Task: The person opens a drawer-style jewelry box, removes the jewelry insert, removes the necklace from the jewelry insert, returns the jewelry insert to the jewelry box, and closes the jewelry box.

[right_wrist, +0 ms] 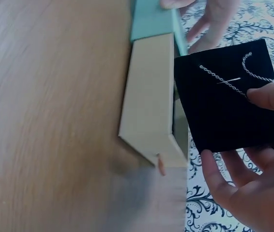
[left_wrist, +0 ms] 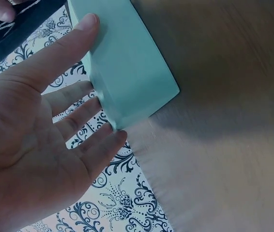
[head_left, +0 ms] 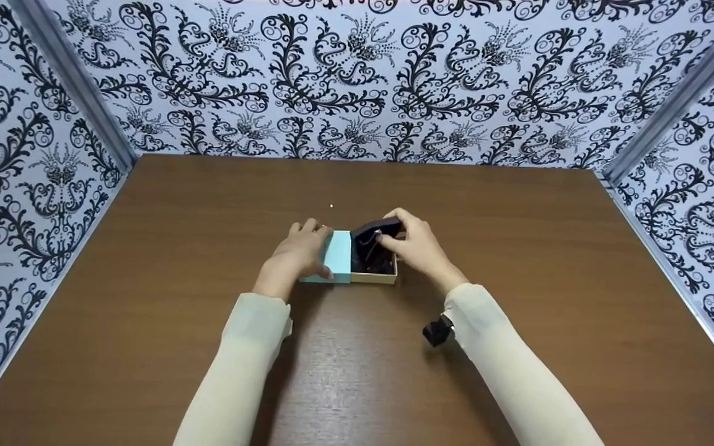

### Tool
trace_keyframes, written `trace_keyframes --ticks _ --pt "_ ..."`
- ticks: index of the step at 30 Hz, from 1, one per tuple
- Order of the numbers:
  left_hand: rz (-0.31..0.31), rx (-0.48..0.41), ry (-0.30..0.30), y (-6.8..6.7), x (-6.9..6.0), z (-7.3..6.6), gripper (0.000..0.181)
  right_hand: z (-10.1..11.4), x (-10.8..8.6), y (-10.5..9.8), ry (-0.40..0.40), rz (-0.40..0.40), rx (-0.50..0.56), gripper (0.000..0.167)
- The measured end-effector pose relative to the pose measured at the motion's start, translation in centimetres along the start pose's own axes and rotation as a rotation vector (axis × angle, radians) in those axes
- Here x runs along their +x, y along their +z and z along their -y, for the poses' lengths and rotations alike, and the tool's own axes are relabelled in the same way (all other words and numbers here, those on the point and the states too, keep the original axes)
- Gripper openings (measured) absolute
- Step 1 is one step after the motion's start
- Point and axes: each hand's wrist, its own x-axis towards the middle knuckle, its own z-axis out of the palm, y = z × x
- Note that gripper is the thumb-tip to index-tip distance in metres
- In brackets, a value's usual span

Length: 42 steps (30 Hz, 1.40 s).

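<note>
A teal box sleeve (head_left: 339, 255) lies on the table with its cream drawer (right_wrist: 147, 92) slid partly out to the right. My left hand (head_left: 296, 253) holds the sleeve across its width, thumb on the near side and fingers on the far side. Above the drawer, my right hand (head_left: 420, 244) pinches a black jewellery pad (right_wrist: 214, 118), which stands tilted, thumb on its face and fingers behind. A thin silver chain (right_wrist: 223, 81) runs across the pad, under the thumb. The drawer's inside shows dark in the head view, its contents unclear.
The brown wooden table (head_left: 357, 353) is bounded by patterned wall panels (head_left: 357, 80) at the back and sides. A tiny pale speck (head_left: 331, 205) lies behind the box. A black device (head_left: 436, 331) hangs at the right cuff. A small brown tab (right_wrist: 161, 165) sticks out of the drawer's end.
</note>
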Motion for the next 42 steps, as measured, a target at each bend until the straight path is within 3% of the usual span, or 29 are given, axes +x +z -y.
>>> trace_keyframes --ticks 7,11,16,19,24,30,33,38,42 --pt "-0.079 -0.007 0.063 1.0 -0.7 1.2 0.084 1.1 -0.3 -0.5 0.020 -0.122 0.068 0.023" --pt "-0.144 -0.024 0.078 1.1 -1.1 0.8 0.073 1.9 -0.5 -0.6 0.058 -0.124 0.279 0.020" --pt "-0.179 -0.065 0.066 0.7 -1.7 -0.7 0.043 3.0 -0.9 -0.6 0.141 -0.120 0.599 0.012" --pt "-0.196 -0.177 0.102 0.6 -2.1 -1.7 0.032 3.7 -1.2 -0.6 0.183 -0.118 0.713 0.008" --pt "-0.266 -0.480 0.219 0.4 -2.4 -2.9 0.032 4.9 -1.9 -0.8 0.240 -0.069 0.813 0.016" --pt "-0.435 -0.824 0.266 0.2 -2.7 -3.7 0.025 5.8 -2.7 -0.9 0.266 0.003 0.819 0.033" --pt "-0.475 -0.959 0.272 0.0 -2.7 -3.9 0.015 6.1 -3.0 -0.8 0.240 -0.031 0.766 0.031" --pt "-0.551 -0.965 0.255 0.0 -2.8 -4.1 0.011 6.2 -3.2 -0.6 0.188 -0.198 0.646 0.022" --pt "-0.600 -0.932 0.249 0.0 -3.0 -4.2 0.012 6.1 -3.3 -0.6 0.172 -0.265 0.562 0.016"
